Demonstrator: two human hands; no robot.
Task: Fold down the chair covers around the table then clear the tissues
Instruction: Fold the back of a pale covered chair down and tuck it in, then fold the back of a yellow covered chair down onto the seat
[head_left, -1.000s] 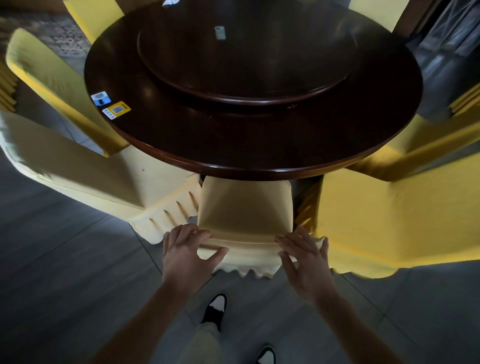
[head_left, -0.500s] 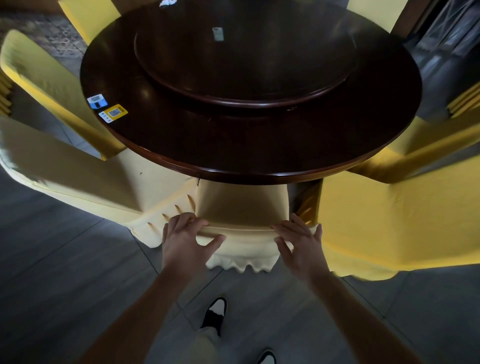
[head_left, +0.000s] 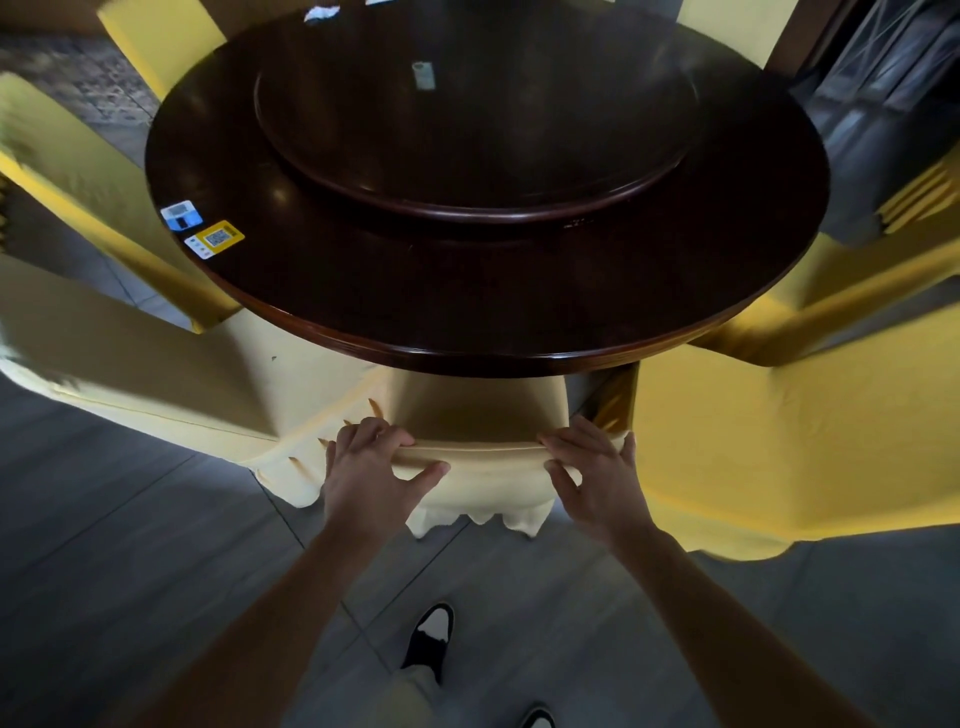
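Note:
A chair in a pale yellow cover (head_left: 483, 415) stands pushed under the near edge of the round dark wooden table (head_left: 519, 312). My left hand (head_left: 371, 467) grips the top left corner of the chair back, fingers over the edge and thumb on the near side. My right hand (head_left: 597, 470) holds the top right corner the same way. A white tissue (head_left: 321, 12) lies at the table's far edge, partly cut off by the frame. A small pale packet (head_left: 423, 75) rests on the turntable (head_left: 478, 119).
Yellow-covered chairs ring the table: one close on the left (head_left: 156, 374), one close on the right (head_left: 789, 441), others further round. Two stickers (head_left: 202, 228) sit on the table's left edge. Grey tiled floor and my shoes (head_left: 430, 639) are below.
The chair has slid further under the table with both hands staying on its back corners. The view has shifted forward slightly.

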